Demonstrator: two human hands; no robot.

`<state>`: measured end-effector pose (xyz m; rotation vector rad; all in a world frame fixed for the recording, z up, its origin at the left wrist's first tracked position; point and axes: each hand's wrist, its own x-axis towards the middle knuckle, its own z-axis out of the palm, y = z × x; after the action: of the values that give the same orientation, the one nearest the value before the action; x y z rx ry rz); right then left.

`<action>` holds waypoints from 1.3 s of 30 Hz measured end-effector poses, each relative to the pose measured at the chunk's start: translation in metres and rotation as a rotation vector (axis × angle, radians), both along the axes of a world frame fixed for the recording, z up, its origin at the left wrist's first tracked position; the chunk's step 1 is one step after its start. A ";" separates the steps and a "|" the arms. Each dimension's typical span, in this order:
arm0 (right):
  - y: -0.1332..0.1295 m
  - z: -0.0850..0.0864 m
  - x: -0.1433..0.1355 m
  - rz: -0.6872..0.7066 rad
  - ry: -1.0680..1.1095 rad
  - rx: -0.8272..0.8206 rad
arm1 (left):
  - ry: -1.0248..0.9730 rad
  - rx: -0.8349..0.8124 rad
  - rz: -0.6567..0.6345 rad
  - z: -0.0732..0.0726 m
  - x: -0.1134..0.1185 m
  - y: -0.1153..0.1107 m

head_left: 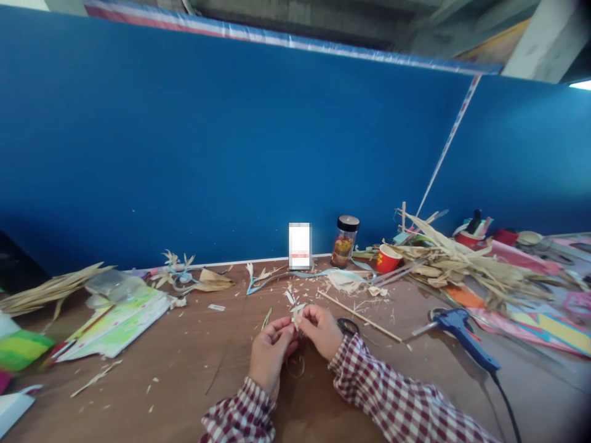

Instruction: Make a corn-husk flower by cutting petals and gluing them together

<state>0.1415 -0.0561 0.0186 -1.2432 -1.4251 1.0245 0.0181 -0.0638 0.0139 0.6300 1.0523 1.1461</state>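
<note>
At the middle of the table my left hand (273, 351) and my right hand (321, 329) meet, fingertips close together. Between them is a small pale strip (298, 311), which looks like dried husk; both hands pinch it. A thin curved strand (295, 369) hangs below the fingers. Just beyond my right wrist shows a black scissors handle (348, 326), its blades hidden. White scraps (290, 296) lie scattered past my fingertips. A thin wooden stick (360, 315) slants across the table to the right of my right hand.
A blue glue gun (466, 338) with its cord lies at right. Dried husks (443, 258) are heaped behind it, beside a red paper cup (388, 258) and a dark-lidded jar (345, 242). At left lies a painted sheet (122, 323). A blue partition (231, 141) stands behind the table.
</note>
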 end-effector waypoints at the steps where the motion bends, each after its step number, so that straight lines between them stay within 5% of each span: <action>1: 0.000 -0.001 -0.001 0.003 0.001 -0.004 | 0.001 0.002 -0.008 -0.002 0.000 0.000; 15: -0.003 0.006 -0.002 0.043 0.049 -0.075 | -0.008 0.049 -0.020 -0.006 -0.001 0.001; 39: 0.019 -0.011 0.028 -0.111 -0.549 0.126 | -0.058 -0.009 0.073 0.000 0.003 0.001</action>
<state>0.1694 -0.0375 0.0079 -1.5619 -1.7744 0.5224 0.0208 -0.0631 0.0139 0.5515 1.0371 1.2149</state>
